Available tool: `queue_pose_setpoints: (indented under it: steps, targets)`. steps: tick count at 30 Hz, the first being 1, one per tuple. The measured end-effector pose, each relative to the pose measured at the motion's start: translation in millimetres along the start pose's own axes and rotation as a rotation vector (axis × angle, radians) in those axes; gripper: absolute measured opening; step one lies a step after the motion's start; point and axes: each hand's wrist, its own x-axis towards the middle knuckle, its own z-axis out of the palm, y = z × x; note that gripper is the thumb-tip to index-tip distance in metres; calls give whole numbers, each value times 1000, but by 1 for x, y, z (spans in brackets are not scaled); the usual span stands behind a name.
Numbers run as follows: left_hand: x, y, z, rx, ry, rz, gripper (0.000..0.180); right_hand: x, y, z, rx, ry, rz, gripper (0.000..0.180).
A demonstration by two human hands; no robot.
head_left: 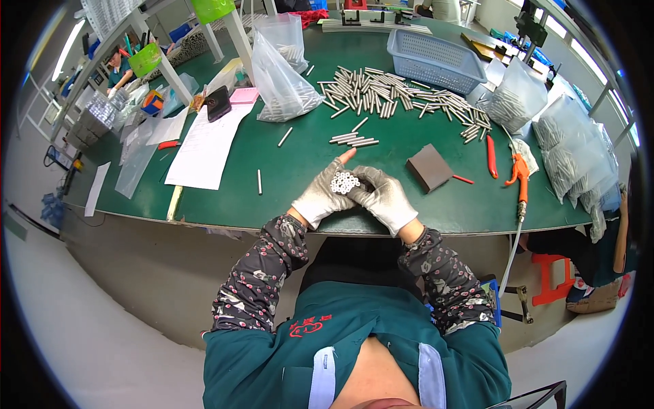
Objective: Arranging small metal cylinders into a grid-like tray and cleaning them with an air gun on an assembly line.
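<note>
Both my hands wear white-grey gloves and meet over the front edge of the green table. Between them is a bundle of metal tubes, their round open ends facing up toward me. My left hand wraps the bundle from the left, its bare fingertip pointing away. From the right, my right hand closes round the same bundle. Just beyond lie several loose tubes, and farther off spreads a large pile of the same tubes. A dark brown block rests right of my hands.
A blue plastic basket stands behind the pile. Bags of tubes crowd the right side, near an orange air gun and a red-handled tool. Left are paper sheets, a phone and a plastic bag.
</note>
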Motion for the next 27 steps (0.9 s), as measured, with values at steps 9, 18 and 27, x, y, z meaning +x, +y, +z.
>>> queue_pose_setpoints:
  steps: [9, 18, 27]
  targets:
    - [-1, 5, 3, 53, -2, 9, 93, -1, 4, -1, 30, 5, 12, 33]
    - [0, 3, 8, 166, 19, 11, 86, -3, -3, -7, -29, -41, 38, 35]
    - [1, 8, 11, 103, 33, 49, 72, 1, -25, -31, -153, -217, 58, 43]
